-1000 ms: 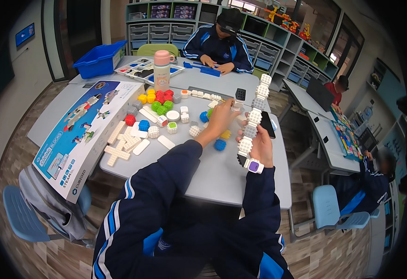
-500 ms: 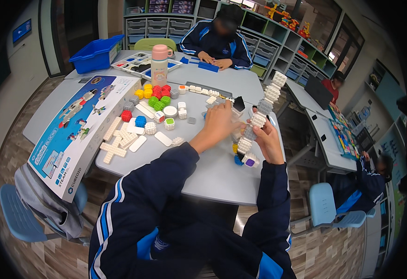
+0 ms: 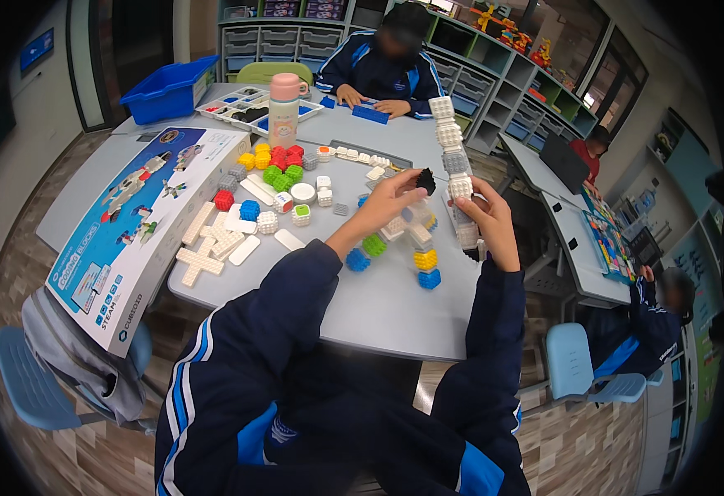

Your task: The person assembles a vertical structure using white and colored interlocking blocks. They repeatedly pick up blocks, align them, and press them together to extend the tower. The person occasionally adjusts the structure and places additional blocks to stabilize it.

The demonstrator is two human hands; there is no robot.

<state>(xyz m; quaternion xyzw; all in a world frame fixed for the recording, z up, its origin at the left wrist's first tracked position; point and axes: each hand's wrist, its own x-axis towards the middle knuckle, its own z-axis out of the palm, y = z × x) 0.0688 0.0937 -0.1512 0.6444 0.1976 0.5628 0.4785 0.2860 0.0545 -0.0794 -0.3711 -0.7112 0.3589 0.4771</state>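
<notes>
My right hand (image 3: 492,221) is closed round a long column of white and grey knobbly blocks (image 3: 453,157), held nearly upright near the table's right edge. Its lower end shows below my fingers. To the left, my left hand (image 3: 385,208) pinches a small black block (image 3: 426,181) between thumb and fingers, apart from the column. Beneath and between the hands is a built block figure with a yellow block (image 3: 425,260), a green block (image 3: 373,244) and blue end blocks (image 3: 430,279). My left hand partly hides that figure, and its middle is blurred.
Loose coloured blocks (image 3: 283,178) and flat white pieces (image 3: 245,253) lie left of my hands. Behind them stand a pink-lidded bottle (image 3: 283,116), a parts tray (image 3: 213,108) and a blue bin (image 3: 164,95). A large box (image 3: 143,223) lines the left; another person (image 3: 383,70) sits opposite.
The column has swung more upright, its top going left, and the purple-faced end no longer shows. My left hand has drawn apart from it with the black block. The coloured figure is now more exposed.
</notes>
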